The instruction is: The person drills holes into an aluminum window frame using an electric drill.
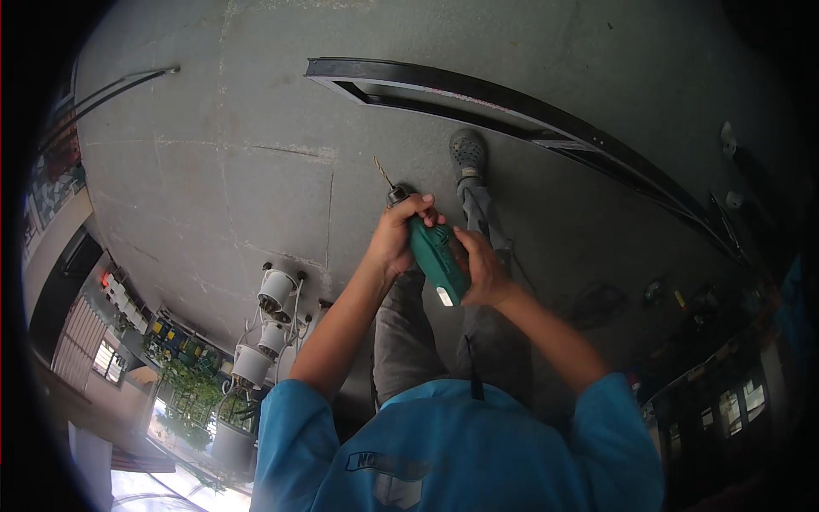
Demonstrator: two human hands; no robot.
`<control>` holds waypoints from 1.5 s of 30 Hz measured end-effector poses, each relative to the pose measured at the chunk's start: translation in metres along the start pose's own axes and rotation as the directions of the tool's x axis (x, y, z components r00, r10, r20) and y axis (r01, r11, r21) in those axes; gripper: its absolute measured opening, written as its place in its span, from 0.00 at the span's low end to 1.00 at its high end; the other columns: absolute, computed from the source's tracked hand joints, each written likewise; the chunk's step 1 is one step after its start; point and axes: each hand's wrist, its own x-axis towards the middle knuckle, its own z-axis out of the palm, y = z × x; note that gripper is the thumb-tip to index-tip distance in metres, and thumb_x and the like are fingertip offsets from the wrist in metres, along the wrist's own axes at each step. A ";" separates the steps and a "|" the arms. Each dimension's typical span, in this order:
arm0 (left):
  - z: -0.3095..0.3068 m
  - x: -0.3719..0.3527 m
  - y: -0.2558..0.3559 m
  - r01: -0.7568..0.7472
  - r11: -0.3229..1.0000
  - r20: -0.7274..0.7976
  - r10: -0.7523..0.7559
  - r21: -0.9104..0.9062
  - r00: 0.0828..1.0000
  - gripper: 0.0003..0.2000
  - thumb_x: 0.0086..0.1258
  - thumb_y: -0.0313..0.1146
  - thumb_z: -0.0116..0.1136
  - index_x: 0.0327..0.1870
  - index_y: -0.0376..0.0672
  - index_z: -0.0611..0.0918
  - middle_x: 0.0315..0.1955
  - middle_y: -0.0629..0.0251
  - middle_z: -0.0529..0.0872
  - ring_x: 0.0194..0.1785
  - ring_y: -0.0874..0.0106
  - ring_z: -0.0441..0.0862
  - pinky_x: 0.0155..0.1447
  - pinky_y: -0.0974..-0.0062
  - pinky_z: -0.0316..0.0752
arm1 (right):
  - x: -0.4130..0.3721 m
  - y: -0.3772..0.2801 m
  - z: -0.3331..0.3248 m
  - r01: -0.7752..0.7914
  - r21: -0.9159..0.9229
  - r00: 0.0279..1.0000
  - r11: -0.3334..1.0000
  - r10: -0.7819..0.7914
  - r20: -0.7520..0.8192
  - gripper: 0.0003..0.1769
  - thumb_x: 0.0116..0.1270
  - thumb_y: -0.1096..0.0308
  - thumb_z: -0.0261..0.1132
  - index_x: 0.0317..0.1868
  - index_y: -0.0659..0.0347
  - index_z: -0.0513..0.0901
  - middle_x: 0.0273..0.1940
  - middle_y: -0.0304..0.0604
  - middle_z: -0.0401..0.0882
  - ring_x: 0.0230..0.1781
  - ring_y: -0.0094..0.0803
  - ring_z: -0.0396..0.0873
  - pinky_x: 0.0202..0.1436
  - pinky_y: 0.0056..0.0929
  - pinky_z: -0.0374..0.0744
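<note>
A green power drill [438, 263] is held in front of my body, pointing up and to the left in the head view. A gold-coloured twist bit [382, 172] sticks out of its dark chuck [397, 194]. My left hand [399, 232] is wrapped round the front of the drill, just behind the chuck. My right hand [483, 269] grips the rear part of the body from the right side, and its fingers are partly hidden. Beyond the drill, a long dark metal frame [444, 90] lies on the floor.
The grey concrete floor [196, 162] spreads around my feet, one in a grey clog [467, 152]. White cylindrical fixtures with cables [252, 363] are at the left. Another thin dark metal frame [128, 83] lies at the upper left. Tools and cables lie in shadow at the right.
</note>
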 end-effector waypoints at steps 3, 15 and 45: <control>0.002 0.004 -0.004 0.006 1.000 -0.010 -0.006 0.020 1.000 0.13 0.66 0.38 0.59 0.23 0.44 0.71 0.21 0.67 0.75 0.37 0.68 0.79 0.49 0.68 0.74 | -0.003 0.004 -0.002 0.015 -0.005 1.000 1.000 -0.015 0.000 0.52 0.50 0.57 0.75 0.68 0.72 0.56 0.56 0.62 0.68 0.55 0.56 0.72 0.61 0.46 0.70; -0.002 0.036 -0.009 0.036 0.998 -0.062 -0.032 0.058 0.998 0.14 0.64 0.36 0.59 0.21 0.46 0.69 0.19 0.68 0.75 0.33 0.69 0.79 0.45 0.70 0.74 | -0.003 0.027 0.000 -0.040 -0.052 0.999 0.998 0.039 -0.013 0.51 0.48 0.61 0.76 0.68 0.72 0.58 0.58 0.62 0.67 0.57 0.56 0.70 0.63 0.46 0.69; -0.213 0.344 0.181 -0.931 0.066 0.057 0.994 0.358 0.092 0.26 0.72 0.54 0.38 0.59 0.42 0.74 0.53 0.61 0.78 0.59 0.63 0.75 0.64 0.60 0.69 | 0.189 0.408 0.165 -0.489 0.866 0.814 -0.105 0.301 0.496 0.24 0.55 0.62 0.57 0.49 0.69 0.78 0.38 0.47 0.81 0.35 0.31 0.79 0.43 0.32 0.79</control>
